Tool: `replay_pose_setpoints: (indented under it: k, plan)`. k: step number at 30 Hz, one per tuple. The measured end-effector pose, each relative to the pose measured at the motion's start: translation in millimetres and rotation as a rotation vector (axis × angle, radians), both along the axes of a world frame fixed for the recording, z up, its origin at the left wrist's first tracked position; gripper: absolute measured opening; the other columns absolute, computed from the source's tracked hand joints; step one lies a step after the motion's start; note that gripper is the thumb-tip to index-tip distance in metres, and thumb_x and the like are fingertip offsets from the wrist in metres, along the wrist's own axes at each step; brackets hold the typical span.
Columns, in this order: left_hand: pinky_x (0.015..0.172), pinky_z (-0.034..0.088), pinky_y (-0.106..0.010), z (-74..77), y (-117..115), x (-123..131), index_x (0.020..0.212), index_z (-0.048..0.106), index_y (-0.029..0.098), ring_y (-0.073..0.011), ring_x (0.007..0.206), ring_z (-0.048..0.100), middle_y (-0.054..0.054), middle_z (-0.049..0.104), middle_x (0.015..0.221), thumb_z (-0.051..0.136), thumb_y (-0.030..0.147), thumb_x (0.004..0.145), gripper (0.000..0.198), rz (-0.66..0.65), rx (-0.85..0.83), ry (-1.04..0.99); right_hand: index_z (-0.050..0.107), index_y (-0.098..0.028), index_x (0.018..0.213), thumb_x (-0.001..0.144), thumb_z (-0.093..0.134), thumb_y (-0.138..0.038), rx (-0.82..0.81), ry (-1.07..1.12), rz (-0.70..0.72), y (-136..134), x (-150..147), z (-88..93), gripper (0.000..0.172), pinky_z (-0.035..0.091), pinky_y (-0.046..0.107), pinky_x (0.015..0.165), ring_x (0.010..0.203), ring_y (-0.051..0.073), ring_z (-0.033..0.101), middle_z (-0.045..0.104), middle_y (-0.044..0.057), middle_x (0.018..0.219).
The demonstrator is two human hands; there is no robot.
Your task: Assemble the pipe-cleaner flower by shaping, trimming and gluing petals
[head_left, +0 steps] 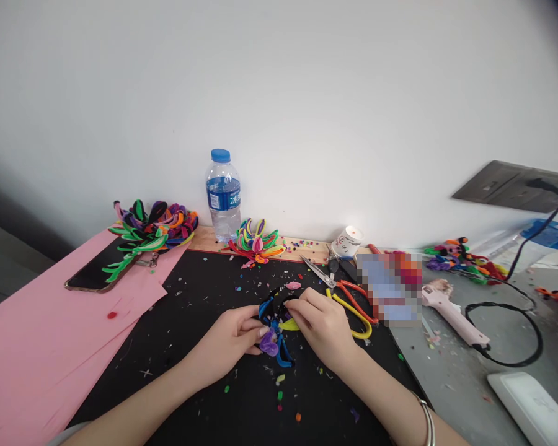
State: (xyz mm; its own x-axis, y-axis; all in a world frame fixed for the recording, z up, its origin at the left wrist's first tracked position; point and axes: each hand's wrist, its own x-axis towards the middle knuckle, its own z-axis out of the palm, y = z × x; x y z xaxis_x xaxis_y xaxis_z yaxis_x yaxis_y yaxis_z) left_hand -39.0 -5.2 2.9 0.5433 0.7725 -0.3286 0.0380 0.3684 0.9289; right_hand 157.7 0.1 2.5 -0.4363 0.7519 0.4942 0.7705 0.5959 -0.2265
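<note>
Between my two hands is a pipe-cleaner flower [272,344] with blue, black, purple and yellow-green loops. My left hand [235,337] is closed on its left side, thumb and fingers pinching near the purple loop. My right hand [323,322] pinches at a black loop on the upper right of the same flower; its fingertips partly hide what they hold. Beneath both hands lies a black mat [204,396] scattered with small coloured clippings. A pink clipping [292,285] lies just beyond the flower.
Scissors [348,297] with orange and yellow handles lie right of my hands. Behind stand a water bottle [223,195] and a white cup [347,241]. A phone [90,272] lies under a pipe-cleaner bundle [160,226]. A pink glue gun [456,313] with a black cord rests right.
</note>
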Motion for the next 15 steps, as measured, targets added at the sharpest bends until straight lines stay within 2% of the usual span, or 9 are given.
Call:
replay_pose_setpoints:
  k: [15]
  plan:
    - [0.068, 0.046, -0.024, 1.2, -0.3, -1.9, 0.112, 0.053, 0.021, -0.0151, 0.079, 0.059, -0.001, 0.065, 0.079, 0.053, 0.027, 0.078, 0.035, 0.011, 0.007, 0.037, 0.062, -0.019, 0.086, 0.086, 0.045, -0.023, -0.047, 0.042, -0.008, -0.2, 0.2, 5.3, 0.017, 0.038, 0.021, 0.052, 0.060, 0.010, 0.051, 0.054, 0.001, 0.069]
